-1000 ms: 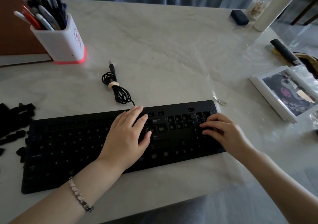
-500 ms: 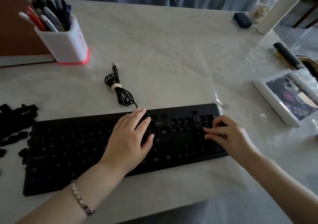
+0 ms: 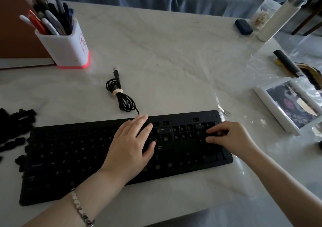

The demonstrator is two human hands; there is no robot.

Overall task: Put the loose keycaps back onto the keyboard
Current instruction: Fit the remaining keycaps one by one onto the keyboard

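Note:
The black keyboard (image 3: pixel 73 158) lies along the table's front edge, with many bare sockets among its keys. A heap of loose black keycaps (image 3: pixel 15 127) sits on the table by its left end. My left hand (image 3: pixel 129 146) rests flat on the middle of the keyboard, fingers straight, near the backspace key. My right hand (image 3: pixel 230 136) is over the number pad at the right end. Its fingers are curled, and fingertips and thumb pinch a small black keycap (image 3: pixel 217 134) down against the pad.
The keyboard's coiled cable (image 3: pixel 120 96) lies behind it. A white pen holder (image 3: pixel 68 48) stands at the back left. A white picture frame (image 3: pixel 289 104), a black tube (image 3: pixel 287 63), a white bottle (image 3: pixel 277 21) and a jar are on the right.
My right hand has slid slightly toward the number pad's top and its fingers have curled tighter. My left hand has stayed flat on the keyboard. The view has shifted a little.

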